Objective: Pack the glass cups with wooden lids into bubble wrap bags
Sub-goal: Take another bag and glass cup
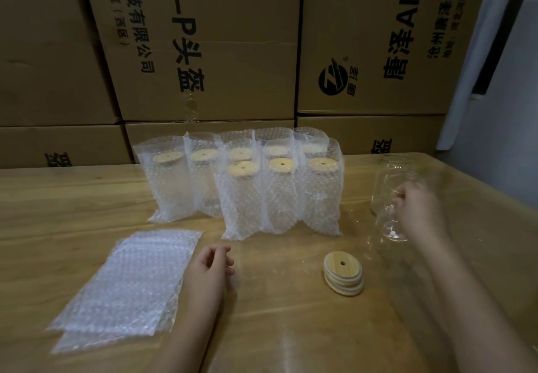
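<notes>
1. The right hand [414,208], at the right of the frame, has its fingers curled round the side of the near glass cup [391,227]. It grips the cup about halfway up, though the hand is blurred.
2. That cup stands upright on the wooden table [276,329], open at the top and with no lid on it. A second glass cup [391,166], also open, stands just behind it and overlaps it in the view.
3. The left hand [211,263] rests on the table at lower centre. Its fingers are loosely bent and it holds nothing.
4. A short stack of wooden lids [343,276], round and each with a small hole, lies between the two forearms, near the gripped cup but apart from it.
5. A pile of flat bubble wrap bags [131,285] lies at the lower left, just beside the left forearm.
6. Eight packed cups [279,195] stand upright in bubble wrap bags at the middle of the frame. Three are in front and five behind, and their lids show through the open bag tops.
7. Printed cardboard boxes [203,38] are stacked behind the table and fill the upper frame.
</notes>
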`<state>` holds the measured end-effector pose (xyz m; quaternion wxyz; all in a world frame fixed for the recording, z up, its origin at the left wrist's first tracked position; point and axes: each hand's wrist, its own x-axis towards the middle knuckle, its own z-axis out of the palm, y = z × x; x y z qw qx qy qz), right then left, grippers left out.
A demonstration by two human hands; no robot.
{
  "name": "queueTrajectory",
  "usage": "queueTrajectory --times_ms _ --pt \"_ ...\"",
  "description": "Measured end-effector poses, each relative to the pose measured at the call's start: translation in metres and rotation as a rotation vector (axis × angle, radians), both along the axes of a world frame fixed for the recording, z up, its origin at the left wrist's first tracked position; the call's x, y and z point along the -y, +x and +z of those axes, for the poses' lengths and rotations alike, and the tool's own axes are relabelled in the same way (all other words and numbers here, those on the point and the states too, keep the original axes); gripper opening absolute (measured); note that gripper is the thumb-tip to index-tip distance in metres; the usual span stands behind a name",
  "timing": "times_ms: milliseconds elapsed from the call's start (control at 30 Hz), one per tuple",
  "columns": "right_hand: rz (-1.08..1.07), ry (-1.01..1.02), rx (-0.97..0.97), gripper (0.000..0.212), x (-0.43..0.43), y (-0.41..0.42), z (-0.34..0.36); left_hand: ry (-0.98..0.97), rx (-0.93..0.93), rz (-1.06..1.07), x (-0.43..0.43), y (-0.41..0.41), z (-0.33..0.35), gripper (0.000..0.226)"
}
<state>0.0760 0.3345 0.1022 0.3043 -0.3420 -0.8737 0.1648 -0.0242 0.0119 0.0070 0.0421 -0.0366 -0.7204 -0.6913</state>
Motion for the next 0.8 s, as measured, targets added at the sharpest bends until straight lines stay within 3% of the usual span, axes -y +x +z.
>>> queueTrajectory --times_ms 300,467,567,667,800 --pt "0.365 -0.429 -0.618 0.014 0.065 0.028 0.035 0.083 -0.035 -0.184 0.0 0.0 0.007 0.023" --pt "0.644 -0.877 -0.668 0.011 0.108 -0.002 0.007 0.167 -0.002 -0.314 0.0 -0.004 0.011 0.029" --pt "0.719 -1.033 -0.692 0.017 0.142 -0.027 -0.02 0.362 0.204 -0.43 0.001 -0.01 0.017 0.04" --pt "0.753 -0.973 -0.653 0.015 0.168 -0.041 -0.05 0.495 0.291 -0.468 0.008 -0.014 0.016 0.053" --pt "0.747 -0.735 -0.603 0.014 0.181 -0.045 -0.078 0.416 0.206 -0.382 0.009 -0.021 0.012 0.051"
